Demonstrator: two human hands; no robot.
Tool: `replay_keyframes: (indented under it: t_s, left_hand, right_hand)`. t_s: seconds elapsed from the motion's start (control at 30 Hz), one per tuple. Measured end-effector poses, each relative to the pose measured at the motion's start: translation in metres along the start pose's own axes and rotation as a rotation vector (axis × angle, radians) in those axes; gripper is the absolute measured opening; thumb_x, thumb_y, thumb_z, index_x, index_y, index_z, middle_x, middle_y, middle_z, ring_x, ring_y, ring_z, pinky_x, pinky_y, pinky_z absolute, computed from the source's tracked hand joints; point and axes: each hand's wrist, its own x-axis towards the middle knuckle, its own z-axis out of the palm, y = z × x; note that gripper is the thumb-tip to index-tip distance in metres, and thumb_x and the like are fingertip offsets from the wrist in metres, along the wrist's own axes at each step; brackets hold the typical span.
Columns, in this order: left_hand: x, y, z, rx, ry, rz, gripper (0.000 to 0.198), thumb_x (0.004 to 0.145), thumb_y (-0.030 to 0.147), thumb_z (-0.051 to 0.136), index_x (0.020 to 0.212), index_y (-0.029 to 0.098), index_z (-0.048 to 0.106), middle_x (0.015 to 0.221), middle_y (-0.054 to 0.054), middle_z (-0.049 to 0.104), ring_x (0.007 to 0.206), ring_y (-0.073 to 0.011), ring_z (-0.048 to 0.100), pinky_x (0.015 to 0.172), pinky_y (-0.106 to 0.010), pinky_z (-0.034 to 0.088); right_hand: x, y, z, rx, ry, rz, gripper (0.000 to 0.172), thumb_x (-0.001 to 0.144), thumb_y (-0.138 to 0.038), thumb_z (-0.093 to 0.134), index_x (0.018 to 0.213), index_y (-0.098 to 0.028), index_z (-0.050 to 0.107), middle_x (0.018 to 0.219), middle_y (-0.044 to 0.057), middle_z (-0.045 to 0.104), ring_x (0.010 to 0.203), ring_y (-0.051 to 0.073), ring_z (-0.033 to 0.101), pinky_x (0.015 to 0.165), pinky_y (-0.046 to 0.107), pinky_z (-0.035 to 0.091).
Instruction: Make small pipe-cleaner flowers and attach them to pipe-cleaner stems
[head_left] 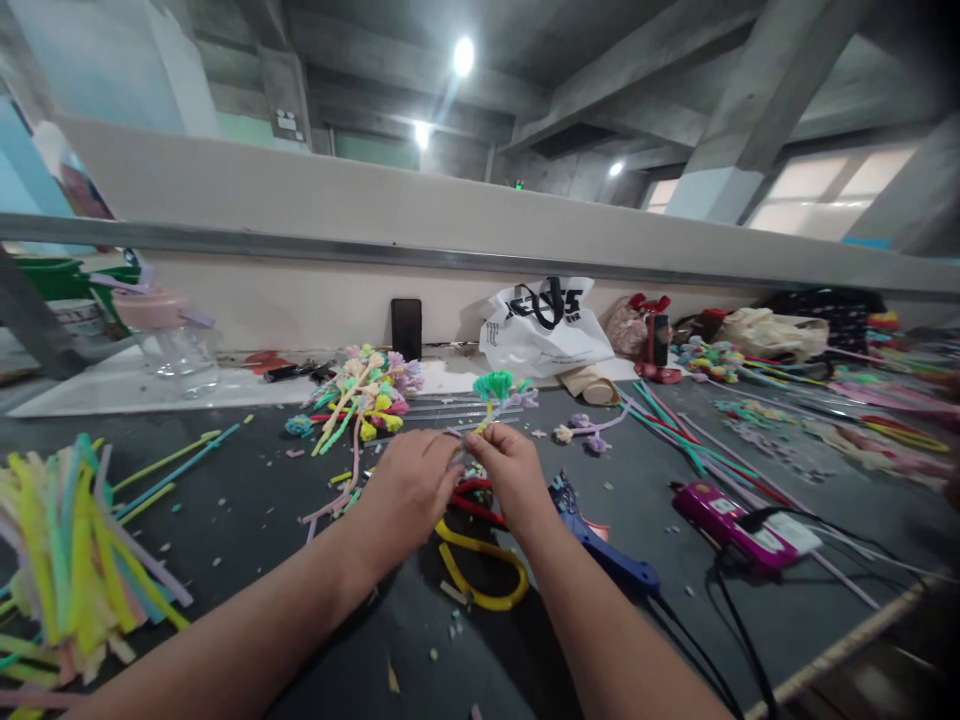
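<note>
My right hand (511, 472) pinches the short yellow stem of a pipe-cleaner flower (493, 385) with a fluffy green head that points up and away from me. Close against it, my left hand (416, 478) has its fingers curled inward at the lower end of the stem; what they grip is hidden behind the hand. Below the hands lie scissors (491, 602) with yellow and red loop handles. A blue glue gun (604, 545) rests just right of my right wrist, its cord running toward the front edge.
Cut pipe cleaners (64, 540) are heaped at the left. Finished fuzzy flowers (367, 390) lie behind my left hand. A purple power strip (739, 525) with cables sits at the right. Along the back stand a clear jug (172, 345), a black phone (406, 328) and a white bag (547, 325).
</note>
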Motion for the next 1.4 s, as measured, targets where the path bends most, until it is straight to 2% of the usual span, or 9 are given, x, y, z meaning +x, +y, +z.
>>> replay_keyframes:
  t_s: [0.2, 0.33, 0.5, 0.7, 0.87, 0.97, 1.13, 1.27, 1.4]
  left_hand:
    - [-0.001, -0.003, 0.002, 0.025, -0.063, 0.006, 0.023, 0.089, 0.016, 0.034, 0.085, 0.014, 0.056, 0.081, -0.008, 0.059, 0.081, -0.0204, 0.053, 0.077, -0.035, 0.042]
    - [0.002, -0.005, 0.003, -0.102, -0.055, -0.116, 0.022, 0.087, 0.016, 0.037, 0.077, 0.015, 0.056, 0.076, -0.005, 0.057, 0.074, -0.0180, 0.051, 0.069, -0.031, 0.040]
    - [0.011, -0.008, 0.002, -0.775, -0.117, -0.517, 0.026, 0.081, 0.026, 0.048, 0.057, 0.016, 0.047, 0.052, 0.005, 0.040, 0.050, -0.0091, 0.038, 0.049, -0.021, 0.029]
    - [0.010, 0.007, 0.001, -1.712, -0.260, -0.877, 0.020, 0.071, 0.029, 0.064, 0.070, 0.014, 0.051, 0.055, 0.005, 0.043, 0.043, -0.0041, 0.033, 0.043, -0.017, 0.026]
    - [0.001, 0.029, 0.001, -2.276, -0.350, -0.800, 0.017, 0.069, 0.015, 0.064, 0.065, 0.013, 0.048, 0.053, 0.006, 0.036, 0.040, -0.0011, 0.025, 0.040, -0.014, 0.022]
    - [-0.001, 0.031, 0.001, -2.268, -0.358, -0.790, 0.016, 0.071, 0.015, 0.064, 0.064, 0.012, 0.050, 0.051, 0.006, 0.037, 0.038, -0.0010, 0.027, 0.039, -0.014, 0.023]
    - [0.004, 0.012, 0.003, -1.982, -0.227, -0.851, 0.015, 0.069, 0.018, 0.070, 0.078, 0.010, 0.061, 0.059, 0.001, 0.055, 0.047, -0.0037, 0.046, 0.048, -0.014, 0.037]
    - [0.005, -0.001, 0.007, -1.896, -0.272, -0.796, 0.020, 0.068, 0.026, 0.072, 0.075, 0.009, 0.064, 0.064, -0.002, 0.059, 0.050, -0.0054, 0.050, 0.050, -0.016, 0.039]
    - [0.002, -0.004, 0.010, -1.761, -0.270, -0.794, 0.022, 0.068, 0.030, 0.070, 0.076, 0.010, 0.063, 0.063, -0.001, 0.057, 0.052, -0.0064, 0.049, 0.052, -0.018, 0.038]
  right_hand:
    - [-0.003, -0.001, 0.004, -0.010, -0.019, 0.036, 0.024, 0.068, -0.032, 0.059, 0.051, -0.018, 0.050, 0.050, -0.005, 0.039, 0.054, 0.012, 0.034, 0.052, 0.023, 0.028]
    - [-0.003, -0.002, 0.003, 0.040, -0.033, 0.050, 0.022, 0.065, -0.028, 0.062, 0.050, -0.018, 0.051, 0.049, -0.006, 0.040, 0.054, 0.011, 0.034, 0.053, 0.023, 0.027]
    - [-0.004, -0.006, 0.002, 0.230, -0.101, 0.037, 0.014, 0.065, -0.028, 0.064, 0.059, -0.018, 0.057, 0.057, -0.004, 0.049, 0.058, 0.012, 0.041, 0.059, 0.024, 0.034]
    - [-0.006, -0.010, 0.001, 0.479, -0.211, 0.019, 0.015, 0.067, -0.031, 0.063, 0.065, -0.018, 0.058, 0.065, -0.001, 0.053, 0.061, 0.013, 0.047, 0.062, 0.026, 0.040]
    - [-0.015, -0.023, -0.002, 0.755, -0.372, 0.060, 0.017, 0.064, -0.031, 0.070, 0.061, -0.018, 0.060, 0.070, 0.001, 0.052, 0.059, 0.011, 0.046, 0.054, 0.023, 0.039]
    - [-0.016, -0.026, -0.004, 0.830, -0.420, 0.060, 0.017, 0.063, -0.031, 0.072, 0.059, -0.018, 0.062, 0.072, 0.001, 0.053, 0.062, 0.012, 0.048, 0.056, 0.024, 0.040]
    - [-0.008, -0.016, -0.007, 0.739, -0.427, 0.116, 0.012, 0.066, -0.027, 0.070, 0.066, -0.017, 0.065, 0.071, 0.000, 0.054, 0.054, 0.009, 0.046, 0.050, 0.022, 0.037]
    - [-0.003, -0.008, -0.008, 0.682, -0.419, 0.128, 0.009, 0.068, -0.025, 0.068, 0.070, -0.016, 0.066, 0.063, -0.001, 0.056, 0.053, 0.010, 0.048, 0.053, 0.023, 0.040]
    - [-0.002, -0.007, -0.010, 0.648, -0.416, 0.123, 0.008, 0.068, -0.024, 0.069, 0.073, -0.017, 0.067, 0.070, 0.000, 0.059, 0.063, 0.012, 0.053, 0.063, 0.025, 0.042]
